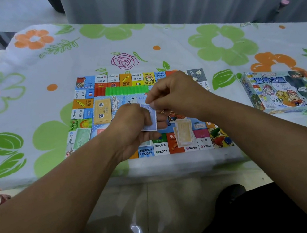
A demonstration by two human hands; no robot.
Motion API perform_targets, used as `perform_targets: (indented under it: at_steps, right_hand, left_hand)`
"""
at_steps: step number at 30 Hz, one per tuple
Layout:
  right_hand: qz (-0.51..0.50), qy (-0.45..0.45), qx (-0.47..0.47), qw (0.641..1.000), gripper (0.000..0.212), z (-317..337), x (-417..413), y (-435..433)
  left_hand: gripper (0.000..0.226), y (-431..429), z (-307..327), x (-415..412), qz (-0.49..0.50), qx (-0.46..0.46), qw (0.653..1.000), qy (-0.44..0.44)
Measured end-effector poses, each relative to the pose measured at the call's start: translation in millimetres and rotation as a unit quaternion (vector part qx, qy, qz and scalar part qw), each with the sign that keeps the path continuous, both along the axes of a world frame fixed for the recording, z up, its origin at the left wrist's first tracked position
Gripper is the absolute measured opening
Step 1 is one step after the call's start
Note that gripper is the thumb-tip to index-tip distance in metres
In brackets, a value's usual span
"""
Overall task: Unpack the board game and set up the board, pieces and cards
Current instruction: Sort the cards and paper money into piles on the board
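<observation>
Both arms outstretched over the board [85, 99]: left hand [130, 128] clutching blue cards [150, 120], right hand [175, 94] grip pinching their top edge.

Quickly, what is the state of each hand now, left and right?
Left hand: closed, holding the stack of blue notes over the board.
Right hand: fingers pinched on the top edge of the same blue notes.

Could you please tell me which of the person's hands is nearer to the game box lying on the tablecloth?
Right. The right hand is over the board's middle, closer to the game box at the far right; the left hand sits farther left.
</observation>
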State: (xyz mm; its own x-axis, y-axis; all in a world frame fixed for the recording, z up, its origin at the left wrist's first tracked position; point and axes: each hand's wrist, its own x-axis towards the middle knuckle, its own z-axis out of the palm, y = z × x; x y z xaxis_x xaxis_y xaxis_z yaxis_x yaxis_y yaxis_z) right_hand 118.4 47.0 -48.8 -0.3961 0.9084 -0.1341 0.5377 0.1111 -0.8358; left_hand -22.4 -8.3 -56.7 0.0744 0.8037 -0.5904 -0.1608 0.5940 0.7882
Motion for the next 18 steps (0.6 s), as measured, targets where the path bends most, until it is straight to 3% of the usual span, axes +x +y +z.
perform_targets:
  at_steps: [6, 18]
  right_hand:
    - [-0.019, 0.018, -0.014, 1.0, 0.015, -0.6, -0.1, 1.3]
    - [-0.019, 0.027, -0.062, 0.998, 0.011, 1.2, 8.3, 0.5]
  left_hand:
    - [0.041, 2.8, -2.0, 0.7, 0.036, 0.019, 0.999, 0.003]
    - [0.033, 2.1, -6.6, 4.8, -0.007, 0.03, 0.999, 0.04]
